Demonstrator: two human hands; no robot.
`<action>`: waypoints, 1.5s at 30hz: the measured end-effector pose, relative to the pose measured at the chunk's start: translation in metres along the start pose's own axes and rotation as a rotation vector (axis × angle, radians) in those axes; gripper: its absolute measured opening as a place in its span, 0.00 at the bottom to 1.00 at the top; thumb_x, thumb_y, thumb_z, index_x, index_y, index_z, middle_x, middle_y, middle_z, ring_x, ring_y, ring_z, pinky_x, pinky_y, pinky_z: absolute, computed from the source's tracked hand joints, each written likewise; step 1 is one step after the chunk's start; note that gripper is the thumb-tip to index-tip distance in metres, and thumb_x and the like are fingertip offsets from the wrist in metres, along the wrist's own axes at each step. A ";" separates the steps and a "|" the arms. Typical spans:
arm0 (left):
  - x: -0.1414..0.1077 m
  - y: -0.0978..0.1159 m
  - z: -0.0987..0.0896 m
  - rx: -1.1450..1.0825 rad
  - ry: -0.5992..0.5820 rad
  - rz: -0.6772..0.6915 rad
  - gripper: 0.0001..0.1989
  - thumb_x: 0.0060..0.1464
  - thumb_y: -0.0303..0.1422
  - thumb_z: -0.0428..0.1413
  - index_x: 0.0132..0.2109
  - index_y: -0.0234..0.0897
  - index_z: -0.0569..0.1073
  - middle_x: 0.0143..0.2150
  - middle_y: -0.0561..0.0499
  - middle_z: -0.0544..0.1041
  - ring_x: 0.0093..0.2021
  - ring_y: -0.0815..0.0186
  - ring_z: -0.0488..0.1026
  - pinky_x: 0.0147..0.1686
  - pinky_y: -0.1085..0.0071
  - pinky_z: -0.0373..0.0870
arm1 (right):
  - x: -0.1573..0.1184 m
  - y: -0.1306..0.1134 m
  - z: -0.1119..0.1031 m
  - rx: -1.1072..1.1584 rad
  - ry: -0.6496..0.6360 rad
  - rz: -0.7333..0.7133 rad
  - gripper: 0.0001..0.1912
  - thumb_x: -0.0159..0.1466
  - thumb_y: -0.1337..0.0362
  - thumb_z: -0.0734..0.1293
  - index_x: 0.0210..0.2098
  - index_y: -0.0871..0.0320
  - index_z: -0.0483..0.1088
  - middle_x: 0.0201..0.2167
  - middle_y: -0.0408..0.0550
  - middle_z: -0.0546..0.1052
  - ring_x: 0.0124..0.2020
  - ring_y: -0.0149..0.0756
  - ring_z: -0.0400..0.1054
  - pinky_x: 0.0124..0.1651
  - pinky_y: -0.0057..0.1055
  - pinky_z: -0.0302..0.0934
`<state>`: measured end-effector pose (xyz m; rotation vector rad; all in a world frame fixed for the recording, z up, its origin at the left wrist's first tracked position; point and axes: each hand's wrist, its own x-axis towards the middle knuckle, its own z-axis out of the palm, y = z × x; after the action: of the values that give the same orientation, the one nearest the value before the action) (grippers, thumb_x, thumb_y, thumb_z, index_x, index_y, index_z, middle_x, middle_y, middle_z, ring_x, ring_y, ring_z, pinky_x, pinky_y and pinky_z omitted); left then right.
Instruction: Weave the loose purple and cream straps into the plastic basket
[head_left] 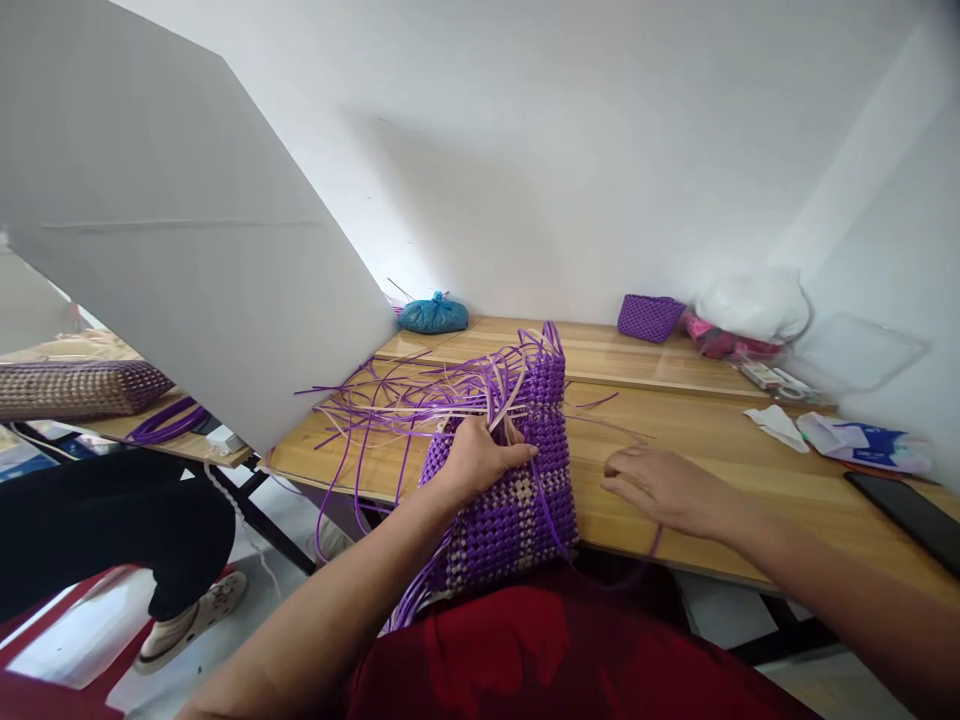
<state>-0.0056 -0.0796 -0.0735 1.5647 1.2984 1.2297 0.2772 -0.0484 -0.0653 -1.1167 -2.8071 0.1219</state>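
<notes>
Purple woven basket (502,525), beige-patterned.

the left hand (484,460) pinches loose strands (504,385) at a purple-and-beige woven basket (551,425) by the near edge of the wooden table (697,420); the right hand (652,485) is to its right. far left, a blue bag (433,315); far right, a white bag (757,305).

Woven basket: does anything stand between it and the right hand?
Nothing visible blocks the way: a strip of bare tabletop separates the right hand from the woven basket. A purple strand loops below that gap, past the near edge.
</notes>
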 end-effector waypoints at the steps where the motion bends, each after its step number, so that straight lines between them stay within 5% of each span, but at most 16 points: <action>1: 0.002 0.001 0.000 -0.011 0.001 0.003 0.12 0.40 0.36 0.66 0.24 0.36 0.71 0.25 0.53 0.74 0.26 0.69 0.69 0.29 0.72 0.64 | -0.007 0.023 -0.001 -0.036 -0.023 0.066 0.19 0.67 0.52 0.58 0.36 0.57 0.75 0.38 0.54 0.79 0.42 0.44 0.72 0.50 0.41 0.61; 3: 0.006 0.003 0.002 -0.029 0.001 0.001 0.12 0.39 0.35 0.66 0.24 0.36 0.71 0.25 0.54 0.74 0.26 0.69 0.69 0.29 0.72 0.65 | -0.018 0.063 -0.008 -0.135 0.038 0.408 0.19 0.64 0.53 0.60 0.39 0.57 0.77 0.41 0.58 0.80 0.45 0.50 0.73 0.52 0.46 0.61; 5: 0.010 0.005 0.006 -0.030 -0.006 -0.008 0.12 0.39 0.34 0.66 0.24 0.35 0.71 0.25 0.54 0.74 0.25 0.69 0.69 0.29 0.72 0.65 | -0.021 0.079 -0.019 -0.189 0.098 0.559 0.22 0.64 0.54 0.59 0.42 0.61 0.78 0.43 0.64 0.79 0.46 0.57 0.73 0.50 0.52 0.62; 7: 0.015 0.009 0.011 0.000 -0.025 -0.003 0.11 0.39 0.34 0.66 0.23 0.35 0.71 0.24 0.54 0.74 0.25 0.69 0.69 0.29 0.72 0.64 | -0.015 0.063 -0.030 -0.139 0.155 0.492 0.23 0.65 0.54 0.57 0.46 0.60 0.77 0.46 0.61 0.79 0.47 0.55 0.72 0.49 0.49 0.63; 12: 0.027 0.017 0.020 0.082 -0.083 0.049 0.07 0.41 0.33 0.63 0.25 0.34 0.75 0.23 0.54 0.74 0.24 0.69 0.68 0.27 0.72 0.63 | 0.030 -0.030 -0.043 0.190 0.250 -0.014 0.18 0.67 0.62 0.58 0.51 0.55 0.74 0.48 0.48 0.79 0.45 0.37 0.73 0.47 0.32 0.63; 19: 0.015 0.013 0.018 0.188 0.001 0.076 0.08 0.42 0.34 0.62 0.28 0.33 0.76 0.25 0.54 0.75 0.26 0.69 0.68 0.27 0.74 0.61 | 0.086 -0.059 -0.054 0.073 -0.060 -0.098 0.16 0.58 0.74 0.59 0.35 0.57 0.78 0.34 0.46 0.81 0.34 0.35 0.72 0.36 0.28 0.59; 24: 0.002 0.006 0.021 0.338 0.064 0.140 0.09 0.44 0.37 0.61 0.29 0.34 0.75 0.23 0.55 0.72 0.25 0.69 0.66 0.26 0.74 0.57 | 0.110 -0.075 -0.069 0.121 -0.474 0.116 0.17 0.47 0.78 0.64 0.33 0.60 0.78 0.23 0.48 0.78 0.27 0.41 0.73 0.31 0.31 0.61; 27: 0.000 0.003 0.020 0.413 0.092 0.169 0.10 0.46 0.38 0.60 0.26 0.36 0.72 0.22 0.55 0.70 0.24 0.69 0.65 0.26 0.73 0.56 | 0.115 -0.074 -0.066 0.278 -0.560 0.210 0.20 0.46 0.79 0.64 0.36 0.60 0.78 0.15 0.43 0.74 0.19 0.39 0.72 0.26 0.29 0.64; 31: 0.000 0.003 0.019 0.468 0.133 0.159 0.10 0.47 0.40 0.60 0.28 0.37 0.73 0.23 0.53 0.72 0.24 0.68 0.66 0.26 0.73 0.54 | 0.103 -0.063 -0.042 0.497 -0.392 0.287 0.19 0.57 0.73 0.61 0.46 0.57 0.74 0.22 0.43 0.77 0.22 0.31 0.73 0.26 0.25 0.67; 35: -0.005 0.009 0.020 0.548 0.183 0.169 0.11 0.48 0.41 0.60 0.32 0.38 0.76 0.26 0.50 0.75 0.26 0.64 0.69 0.28 0.71 0.55 | 0.090 -0.055 -0.023 0.727 -0.190 0.300 0.12 0.62 0.66 0.63 0.43 0.59 0.74 0.20 0.41 0.75 0.19 0.28 0.71 0.22 0.21 0.65; 45: -0.014 0.018 0.020 0.606 0.160 0.180 0.12 0.49 0.43 0.61 0.35 0.39 0.75 0.31 0.48 0.79 0.31 0.61 0.74 0.32 0.70 0.59 | 0.079 -0.044 -0.021 1.191 -0.086 0.215 0.15 0.56 0.54 0.71 0.31 0.61 0.70 0.11 0.35 0.66 0.11 0.23 0.60 0.14 0.18 0.51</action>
<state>0.0177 -0.0961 -0.0641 2.0732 1.7801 1.1452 0.1933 -0.0253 -0.0332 -1.0039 -1.9543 1.5896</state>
